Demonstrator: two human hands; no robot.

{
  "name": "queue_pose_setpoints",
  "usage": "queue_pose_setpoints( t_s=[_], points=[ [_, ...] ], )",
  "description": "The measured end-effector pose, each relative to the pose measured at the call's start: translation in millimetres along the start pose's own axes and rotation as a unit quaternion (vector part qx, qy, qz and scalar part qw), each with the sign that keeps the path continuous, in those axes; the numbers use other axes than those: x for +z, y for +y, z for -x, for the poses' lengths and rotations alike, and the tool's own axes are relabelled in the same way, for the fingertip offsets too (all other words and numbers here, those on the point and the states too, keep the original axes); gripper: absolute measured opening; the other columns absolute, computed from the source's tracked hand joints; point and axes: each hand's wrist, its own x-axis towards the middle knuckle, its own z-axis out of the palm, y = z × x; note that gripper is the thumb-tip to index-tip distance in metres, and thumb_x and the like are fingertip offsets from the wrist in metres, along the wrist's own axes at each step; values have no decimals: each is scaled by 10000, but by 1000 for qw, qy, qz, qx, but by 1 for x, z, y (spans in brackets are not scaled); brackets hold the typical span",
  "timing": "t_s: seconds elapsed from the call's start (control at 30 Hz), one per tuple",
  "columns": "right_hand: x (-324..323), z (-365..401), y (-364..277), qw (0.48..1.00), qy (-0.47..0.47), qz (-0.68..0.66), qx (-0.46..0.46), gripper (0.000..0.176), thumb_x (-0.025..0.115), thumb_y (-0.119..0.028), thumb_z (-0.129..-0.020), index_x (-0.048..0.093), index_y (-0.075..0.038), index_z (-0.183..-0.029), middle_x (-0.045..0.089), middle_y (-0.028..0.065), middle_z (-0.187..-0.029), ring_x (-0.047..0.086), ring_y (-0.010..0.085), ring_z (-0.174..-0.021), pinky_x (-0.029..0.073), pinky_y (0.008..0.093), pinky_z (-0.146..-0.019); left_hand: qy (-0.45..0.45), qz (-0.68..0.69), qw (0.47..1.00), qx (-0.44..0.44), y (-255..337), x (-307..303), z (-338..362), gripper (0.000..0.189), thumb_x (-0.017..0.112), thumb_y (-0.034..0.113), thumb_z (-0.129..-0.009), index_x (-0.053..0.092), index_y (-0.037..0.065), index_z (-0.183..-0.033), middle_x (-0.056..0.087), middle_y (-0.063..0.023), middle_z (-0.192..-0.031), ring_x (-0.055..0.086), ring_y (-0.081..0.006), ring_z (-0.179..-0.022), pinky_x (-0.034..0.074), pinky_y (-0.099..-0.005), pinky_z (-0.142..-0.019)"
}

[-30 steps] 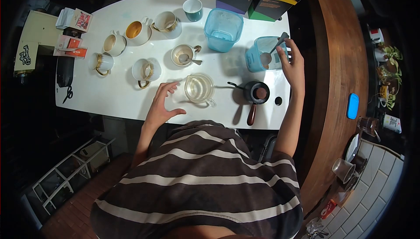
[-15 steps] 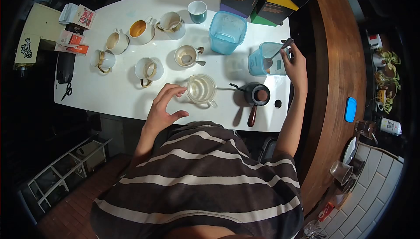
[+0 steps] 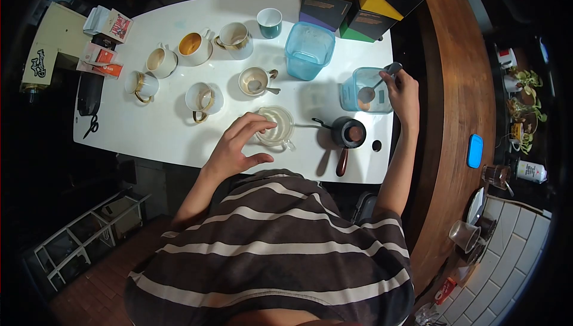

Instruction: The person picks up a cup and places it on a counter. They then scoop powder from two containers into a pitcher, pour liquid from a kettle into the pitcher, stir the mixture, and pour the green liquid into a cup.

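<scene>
The right hand (image 3: 403,96) grips the handle of a dark, long-handled spoon (image 3: 377,83), its bowl down inside the open, translucent blue plastic container (image 3: 347,97) at the right of the white table (image 3: 161,126). For a tidy scoop, the bowl is best kept level and clear of the container's walls, since the brownish contents look loose and could spill over the rim. The right forearm reaches far from the near right, fingers closed around the handle's upper end. The left hand (image 3: 231,150) hangs with thumb and fingers spread wide, fingertips overlapping the round, clear glass jug (image 3: 283,128) near the table's middle; whether they touch it, I cannot tell.
</scene>
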Motion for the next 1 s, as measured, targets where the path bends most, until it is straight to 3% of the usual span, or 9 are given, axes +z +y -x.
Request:
queue_pose_setpoints(
  t_s=[0.03, 0.17, 0.23, 0.33, 0.43, 0.53, 0.6, 0.8, 1.0],
  points=[
    [-6, 5, -7, 1000, 18, -11, -10, 235, 723, -176, -936, 684, 54, -960, 596, 92, -672, 443, 108, -599, 387, 306, -551, -3, 2, 1000, 8, 2, -1, -3, 627, 848, 383, -750, 636, 78, -1255, 608, -90, -1147, 636, -243, -972, 541, -365, -854],
    [-36, 29, -51, 994, 60, -85, -12, 178, 711, -112, -933, 682, 64, -944, 629, 90, -726, 476, 92, -606, 404, 273, -558, 0, -31, 999, 14, 10, 2, -12, 687, 875, 397, -728, 618, 93, -1287, 595, -112, -1194, 627, -276, -1066, 530, -381, -914],
    [-48, 39, -86, 989, 74, -104, -68, 118, 686, -51, -930, 685, 64, -955, 658, 85, -785, 515, 79, -623, 421, 233, -571, 58, -31, 997, 33, 23, 6, -24, 870, 902, 396, -697, 499, 110, -1412, 537, -161, -1321, 549, -338, -1228, 481, -423, -1031],
    [-47, 55, -130, 984, 57, -105, -132, 47, 676, 18, -890, 674, 18, -937, 665, 108, -764, 466, 128, -519, 378, 276, -496, 118, -9, 989, 89, 31, 18, -45, 1064, 926, 348, -662, 331, 126, -1516, 444, -202, -1441, 438, -386, -1346, 403, -476, -1129],
    [-29, 65, -157, 973, 42, -128, -189, 145, 684, 67, -841, 671, 5, -972, 701, 106, -848, 597, 178, -591, 446, 279, -536, 108, -30, 985, 131, 20, 21, -63, 1102, 931, 280, -643, 280, 120, -1518, 394, -191, -1501, 383, -397, -1391, 362, -516, -1162],
    [-9, 74, -170, 970, 21, -142, -195, 187, 701, 74, -834, 691, -15, -999, 698, 72, -846, 580, 175, -591, 449, 278, -533, 90, -16, 985, 144, -5, 19, -66, 1049, 935, 234, -614, 338, 125, -1470, 409, -169, -1501, 399, -393, -1382, 365, -528, -1157],
    [-7, 75, -167, 976, -31, -112, -184, 258, 723, 6, -836, 687, -58, -1084, 588, 112, -870, 642, 282, -739, 515, 377, -663, 103, -15, 985, 138, -10, 15, -61, 990, 931, 225, -617, 375, 132, -1430, 441, -149, -1484, 420, -392, -1365, 368, -525, -1153],
    [-9, 85, -168, 957, 10, -75, -282, 429, 729, -9, -826, 653, -86, -1241, 475, 131, -983, 578, 261, -786, 489, 414, -690, 163, -55, 981, 89, -15, 5, -49, 978, 937, 244, -620, 392, 141, -1426, 485, -146, -1451, 455, -397, -1335, 374, -518, -1136],
    [-8, 101, -174, 957, -50, -159, -238, 220, 730, 20, -822, 626, -1, -1015, 597, 110, -850, 602, 269, -687, 478, 384, -615, 200, -116, 966, 114, -21, 2, -47, 1006, 944, 272, -613, 386, 140, -1440, 473, -155, -1466, 445, -394, -1344, 378, -509, -1132]
  ],
)
